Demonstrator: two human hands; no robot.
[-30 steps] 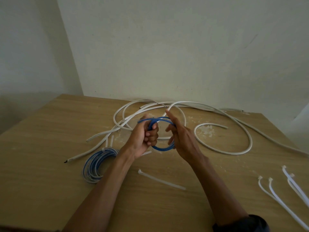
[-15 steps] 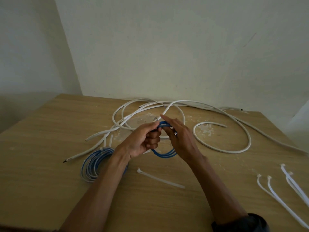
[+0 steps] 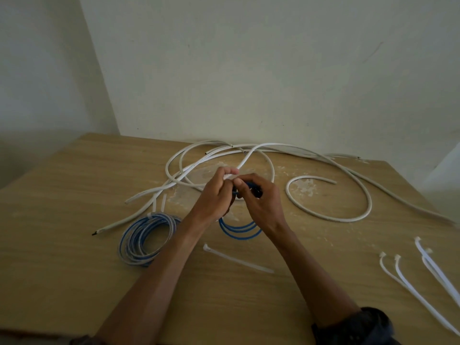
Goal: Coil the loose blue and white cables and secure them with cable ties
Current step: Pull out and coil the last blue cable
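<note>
A loose cable tie (image 3: 237, 261) lies on the tabletop (image 3: 62, 282), nearer me than the blue coil (image 3: 240, 229). My left hand (image 3: 215, 199) and right hand (image 3: 261, 204) both pinch that coil at its top. Behind it lie loose white cables (image 3: 328, 216).

Near edge of table (image 3: 62, 282) bare on left: open passage. Tied blue coil (image 3: 146, 239) lies left of centre, just beside left forearm. Single cable tie (image 3: 236, 261) lies between forearms, blocks flat sweep there. Cluster of cable ties (image 3: 420, 277) crowds near right. Loose white cables (image 3: 323, 185) sprawl across far half, loops right up against wall (image 3: 249, 70); no clean path behind. Both hands (image 3: 239, 197) with small blue coil (image 3: 240, 229) fill centre. Far left corner clear.
</note>
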